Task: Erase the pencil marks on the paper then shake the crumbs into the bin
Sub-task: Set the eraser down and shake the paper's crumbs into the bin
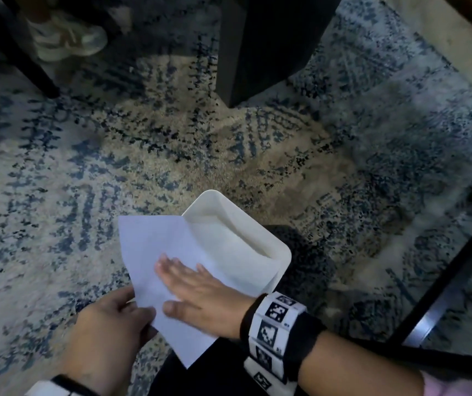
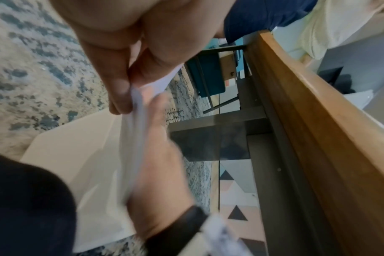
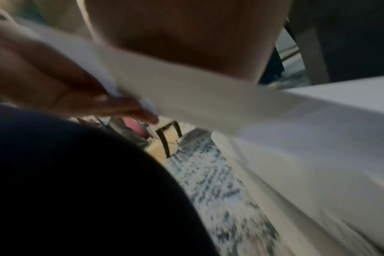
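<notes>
A white sheet of paper (image 1: 154,247) slants over the near-left rim of a white rectangular bin (image 1: 282,254) standing on the rug. My left hand (image 1: 140,308) pinches the sheet's near edge between thumb and fingers; the pinch (image 2: 126,94) shows close up in the left wrist view. My right hand (image 1: 177,278) lies flat on top of the sheet with straight fingers. In the left wrist view the paper (image 2: 131,138) runs edge-on between the bin (image 2: 72,155) and the right hand (image 2: 162,155). The right wrist view is blurred, with the paper (image 3: 186,97), the left hand (image 3: 66,93) and the bin wall (image 3: 318,138).
A blue and beige patterned rug (image 1: 114,155) covers the floor. A dark furniture leg (image 1: 257,52) stands beyond the bin, and thin black chair legs (image 1: 440,284) cross at right. Another person's shoe (image 1: 66,38) is at top left. My dark knee (image 1: 300,252) touches the bin's right side.
</notes>
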A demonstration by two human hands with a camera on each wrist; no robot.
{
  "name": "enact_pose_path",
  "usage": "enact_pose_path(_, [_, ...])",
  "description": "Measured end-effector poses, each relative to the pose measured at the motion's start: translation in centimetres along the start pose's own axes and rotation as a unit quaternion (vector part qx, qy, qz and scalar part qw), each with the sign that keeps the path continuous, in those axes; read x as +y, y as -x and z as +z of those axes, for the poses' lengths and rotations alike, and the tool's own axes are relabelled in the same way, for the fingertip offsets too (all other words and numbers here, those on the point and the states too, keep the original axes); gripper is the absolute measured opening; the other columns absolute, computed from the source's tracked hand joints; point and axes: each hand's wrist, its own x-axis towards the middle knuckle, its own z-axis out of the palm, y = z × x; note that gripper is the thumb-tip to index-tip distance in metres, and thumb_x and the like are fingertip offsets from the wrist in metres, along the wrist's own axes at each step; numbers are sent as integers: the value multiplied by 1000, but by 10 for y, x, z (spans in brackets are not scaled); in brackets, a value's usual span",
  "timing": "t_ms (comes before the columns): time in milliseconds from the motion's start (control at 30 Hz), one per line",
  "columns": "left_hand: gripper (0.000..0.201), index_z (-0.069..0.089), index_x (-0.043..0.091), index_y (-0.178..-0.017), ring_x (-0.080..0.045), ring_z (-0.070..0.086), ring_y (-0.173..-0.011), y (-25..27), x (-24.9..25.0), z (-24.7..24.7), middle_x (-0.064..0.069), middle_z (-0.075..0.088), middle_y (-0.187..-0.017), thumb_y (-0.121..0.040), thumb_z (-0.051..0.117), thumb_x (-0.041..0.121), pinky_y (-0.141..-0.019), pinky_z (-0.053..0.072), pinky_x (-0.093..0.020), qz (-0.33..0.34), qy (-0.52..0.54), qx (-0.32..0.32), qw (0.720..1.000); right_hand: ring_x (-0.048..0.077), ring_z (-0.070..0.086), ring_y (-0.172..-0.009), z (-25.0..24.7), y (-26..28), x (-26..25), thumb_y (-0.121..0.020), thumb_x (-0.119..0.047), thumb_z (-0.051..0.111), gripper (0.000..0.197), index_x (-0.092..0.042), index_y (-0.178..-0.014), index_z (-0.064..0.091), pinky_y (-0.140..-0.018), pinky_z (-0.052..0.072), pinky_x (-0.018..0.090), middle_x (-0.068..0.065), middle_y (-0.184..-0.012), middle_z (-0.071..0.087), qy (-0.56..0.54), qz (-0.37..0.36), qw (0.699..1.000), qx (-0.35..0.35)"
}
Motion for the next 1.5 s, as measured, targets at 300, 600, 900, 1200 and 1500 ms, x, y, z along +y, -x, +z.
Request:
enact_pose_path(300, [27, 65, 4, -81, -22, 62, -61, 2, 11, 0, -8, 72, -66, -76, 48, -17, -40, 52, -18, -65, 39, -14, 997, 9, -17, -143, -8, -2, 20, -102, -41, 24, 63, -16, -150, -9, -114, -10, 31, -2, -156, -20, -19, 81, 997, 3])
enact_pose_path(600, [26, 62, 1, -86, -25, 58, -66, -3, 16, -8, -12, 67, -82, -78, 47, -17, -39, 50, -20, -151, 39, -50, 987, 16, -14, -145, -23, -7, 33, -103, -36, 30, 62, -10, -151, 0, -115, -7, 28, 4, -158, -15, -16, 161, 986, 37])
enact_pose_path(900, [43, 65, 6, -92, -27, 61, -74, 0, 22, -10, -12, 71, -79, -75, 38, -22, -43, 52, -22, -154, 61, -86, 982, 24, 4, -147, -19, -28, 44, -102, -40, 28, 60, -13, -152, 8, -118, 6, 36, 8, -160, 3, 21, 210, 975, -72])
enact_pose_path(1200, [20, 60, 0, -88, -30, 67, -55, 6, 25, -3, -9, 72, -55, -89, 40, -4, -39, 55, -33, -176, 115, -65, 975, 9, -17, -142, -4, -16, -3, -100, -45, 31, 65, -31, -150, -8, -115, -6, 33, -9, -157, -18, -67, 23, 997, -4])
enact_pose_path(1500, [38, 51, 6, -108, -32, 61, -69, 19, 28, -4, -11, 66, -82, -84, 34, -19, -37, 54, -29, -128, 133, -59, 981, 21, 3, -146, -10, -15, 38, -105, -27, 25, 49, -12, -151, 15, -116, 3, 28, 7, -160, 4, -80, 138, 987, -17])
